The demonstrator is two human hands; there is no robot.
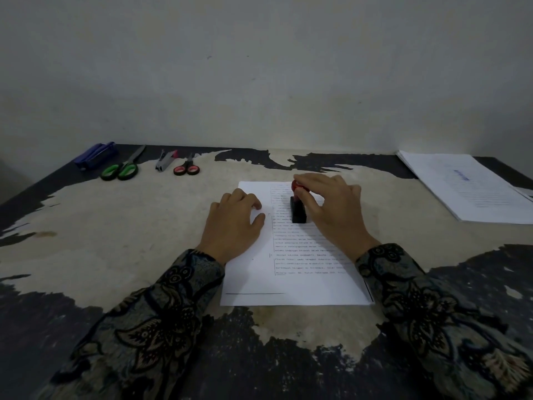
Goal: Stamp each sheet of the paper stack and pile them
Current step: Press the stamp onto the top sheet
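Note:
A white printed sheet point(291, 281) lies flat on the worn table in front of me. A stamp point(298, 210) with a black base and a red knob stands on the sheet's upper part, base down on the text. My right hand point(331, 209) grips the red knob from the right, fingers curled over it. The left margin of the sheet is held down by my left hand point(233, 226), with fingers bent at the tips. A pile of sheets point(467, 186) with a blue stamp mark on top lies at the far right.
Along the table's far left edge lie a blue stapler point(96, 155), green-handled scissors point(122, 168), a grey staple remover point(165, 161) and small red-handled scissors point(187, 167). A plain wall rises right behind the table point(115, 241). Patterned sleeves cover both forearms.

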